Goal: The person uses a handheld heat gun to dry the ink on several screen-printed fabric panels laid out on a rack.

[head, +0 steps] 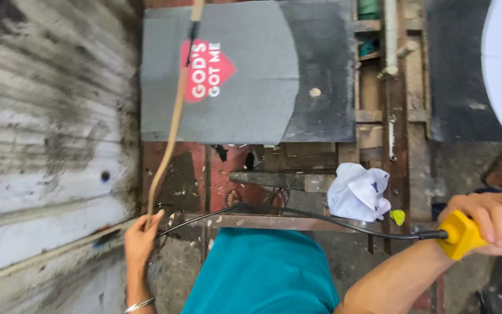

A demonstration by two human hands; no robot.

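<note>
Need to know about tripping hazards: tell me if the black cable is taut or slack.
Slightly slack: the black cable sags in a shallow curve from the yellow tool handle in the right hand toward the metal bar.

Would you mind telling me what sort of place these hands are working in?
Probably a rough workshop or outdoor work yard. The right hand grips a yellow corded power tool, the left hand holds a thin wooden strip, and a corrugated metal sheet stands alongside.

Yellow plastic tool handle (pixel 465 234), glossy; rough wooden stick (pixel 172 125).
</note>
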